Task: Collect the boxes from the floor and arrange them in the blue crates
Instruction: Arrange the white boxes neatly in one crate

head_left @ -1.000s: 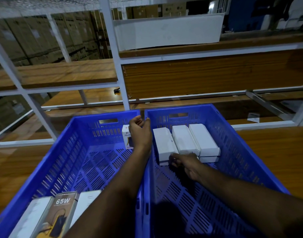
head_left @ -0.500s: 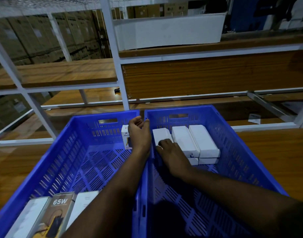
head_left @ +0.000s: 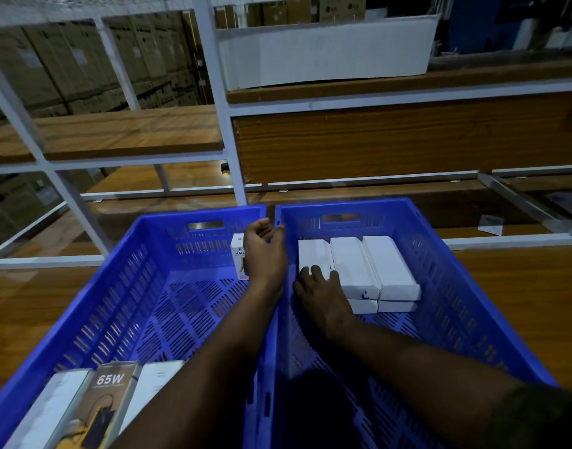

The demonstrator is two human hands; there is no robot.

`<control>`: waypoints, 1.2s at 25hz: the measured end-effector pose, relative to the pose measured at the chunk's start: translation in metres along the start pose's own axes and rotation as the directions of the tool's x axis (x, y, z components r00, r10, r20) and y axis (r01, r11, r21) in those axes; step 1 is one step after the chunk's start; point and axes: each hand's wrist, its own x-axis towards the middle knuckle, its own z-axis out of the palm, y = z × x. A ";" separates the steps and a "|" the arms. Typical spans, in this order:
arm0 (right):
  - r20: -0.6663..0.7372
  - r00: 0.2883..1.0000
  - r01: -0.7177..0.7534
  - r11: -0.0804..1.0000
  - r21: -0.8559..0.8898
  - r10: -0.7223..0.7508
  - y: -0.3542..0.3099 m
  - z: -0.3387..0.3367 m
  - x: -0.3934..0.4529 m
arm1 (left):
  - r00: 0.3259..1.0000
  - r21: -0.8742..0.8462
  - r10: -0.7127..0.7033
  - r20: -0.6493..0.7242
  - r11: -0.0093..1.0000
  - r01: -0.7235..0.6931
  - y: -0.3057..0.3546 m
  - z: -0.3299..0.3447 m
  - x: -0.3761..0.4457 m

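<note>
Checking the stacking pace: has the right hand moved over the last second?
Yes. The right hand slid away from the person, from the near end of the leftmost white box onto its top, inside the right blue crate.

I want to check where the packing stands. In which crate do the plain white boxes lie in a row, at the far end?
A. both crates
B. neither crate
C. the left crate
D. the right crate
D: three plain white boxes lie side by side at the far end of the right blue crate, with the right hand on the leftmost.
</note>
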 end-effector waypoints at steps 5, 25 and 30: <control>-0.022 0.999 -0.025 1.000 0.003 0.025 0.001 0.005 -0.002 | 1.000 0.000 -0.012 0.001 1.000 0.012 0.002 -0.001 -0.002; -0.014 0.998 -0.058 0.971 0.233 0.063 0.079 0.050 -0.035 | 0.999 0.011 0.013 0.036 1.000 -0.013 0.004 0.004 -0.005; -0.112 0.993 -0.023 0.983 0.182 0.043 0.083 0.042 -0.037 | 0.998 0.010 0.043 0.046 0.999 -0.043 0.007 0.003 -0.010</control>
